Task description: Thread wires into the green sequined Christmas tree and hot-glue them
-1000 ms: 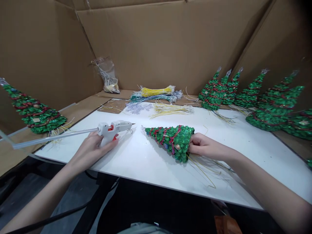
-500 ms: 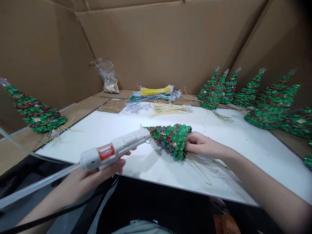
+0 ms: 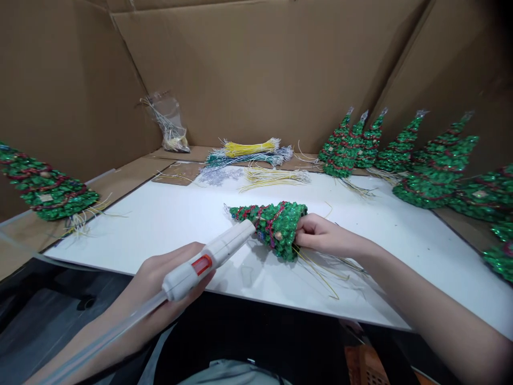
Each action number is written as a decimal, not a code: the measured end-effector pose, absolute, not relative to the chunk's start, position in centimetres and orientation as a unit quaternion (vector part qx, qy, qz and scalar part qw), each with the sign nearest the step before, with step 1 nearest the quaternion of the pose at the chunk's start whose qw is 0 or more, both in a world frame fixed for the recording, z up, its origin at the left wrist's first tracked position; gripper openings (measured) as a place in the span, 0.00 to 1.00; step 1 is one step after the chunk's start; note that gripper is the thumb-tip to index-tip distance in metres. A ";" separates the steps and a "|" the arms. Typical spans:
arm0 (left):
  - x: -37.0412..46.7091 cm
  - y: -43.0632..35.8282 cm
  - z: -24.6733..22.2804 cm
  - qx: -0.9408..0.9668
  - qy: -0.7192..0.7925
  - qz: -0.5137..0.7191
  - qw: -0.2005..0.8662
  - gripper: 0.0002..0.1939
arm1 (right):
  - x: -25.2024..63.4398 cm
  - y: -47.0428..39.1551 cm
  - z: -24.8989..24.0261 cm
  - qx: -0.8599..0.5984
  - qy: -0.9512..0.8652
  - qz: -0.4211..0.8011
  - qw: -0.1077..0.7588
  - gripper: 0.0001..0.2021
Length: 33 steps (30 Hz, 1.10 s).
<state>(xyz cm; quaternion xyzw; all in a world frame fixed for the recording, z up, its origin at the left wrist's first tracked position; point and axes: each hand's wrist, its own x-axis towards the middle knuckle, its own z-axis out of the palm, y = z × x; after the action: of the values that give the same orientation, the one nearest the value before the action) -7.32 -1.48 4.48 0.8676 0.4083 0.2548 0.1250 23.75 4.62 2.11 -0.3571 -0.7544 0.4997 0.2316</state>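
My left hand [image 3: 172, 267] is wrapped round a white hot glue gun [image 3: 210, 262] with a red-framed window and a long clear glue stick out of its back. The gun's nozzle end is beside the middle of a small green Christmas tree [image 3: 276, 224]; whether it touches cannot be told. This tree lies on its side, tip to the left, with red garland and little ornaments. At its base my right hand [image 3: 316, 232] grips the rim, fingertips partly hidden inside. Thin yellow wires [image 3: 320, 272] trail from the base over the white board [image 3: 180, 224].
Several more trees stand at the right, one green tree [image 3: 339, 149] among them. Another tree [image 3: 48, 187] is at the left. Yellow wire bundles [image 3: 252, 147] and a clear plastic bag [image 3: 172, 125] lie at the back. Cardboard walls [image 3: 260, 69] enclose the board.
My left hand has turned the glue gun, and its nozzle has moved from near the tree's tip towards its middle. The view has shifted slightly. My right hand keeps its hold.
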 end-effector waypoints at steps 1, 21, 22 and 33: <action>-7.2 -1.6 4.6 0.870 0.404 0.249 0.133 0.06 | 23.8 4.6 2.1 -0.358 -0.754 0.499 0.232 0.05; -6.6 -2.3 4.1 0.875 0.397 0.262 0.087 0.04 | 23.7 4.7 2.1 -0.360 -0.747 0.508 0.233 0.04; -6.7 -2.3 4.1 0.877 0.393 0.262 0.086 0.04 | 23.7 4.6 2.1 -0.358 -0.747 0.509 0.233 0.04; -6.8 -2.4 4.2 0.880 0.402 0.241 0.081 0.05 | 23.7 4.6 2.3 -0.348 -0.753 0.507 0.236 0.06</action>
<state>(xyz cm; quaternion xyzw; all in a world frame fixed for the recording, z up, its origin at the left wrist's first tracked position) -6.81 -2.35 4.16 0.8797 0.4019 0.2408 0.0808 23.65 4.58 2.30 -0.3478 -0.7525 0.5068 0.2364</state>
